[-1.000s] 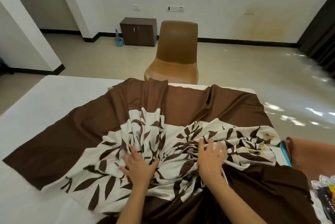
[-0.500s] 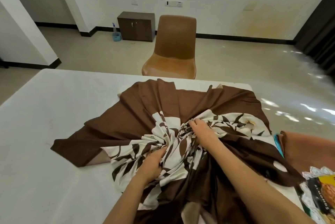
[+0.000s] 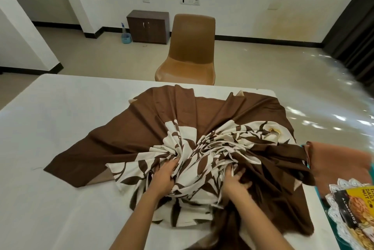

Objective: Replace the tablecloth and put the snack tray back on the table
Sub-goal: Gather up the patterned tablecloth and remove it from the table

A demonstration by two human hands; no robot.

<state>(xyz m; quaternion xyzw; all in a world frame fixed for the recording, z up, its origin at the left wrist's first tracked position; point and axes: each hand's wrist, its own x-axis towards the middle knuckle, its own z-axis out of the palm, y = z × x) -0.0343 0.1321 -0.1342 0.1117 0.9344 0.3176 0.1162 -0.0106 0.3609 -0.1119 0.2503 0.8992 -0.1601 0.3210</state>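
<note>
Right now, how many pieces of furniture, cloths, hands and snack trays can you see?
Furniture: 3 (table, brown chair, dark cabinet)
Cloths: 2 (leaf-print tablecloth, plain brown cloth)
Hands: 2 (left hand, right hand, both gripping the leaf-print tablecloth)
Snack tray: 1
Total: 8

tablecloth (image 3: pixel 153 128) — brown, leaf-print, bunched | snack tray (image 3: pixel 333 214) — far right, cropped

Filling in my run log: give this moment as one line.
leaf-print tablecloth: bunched on white table | left hand: grips it | right hand: grips it | snack tray: right edge of view
</note>
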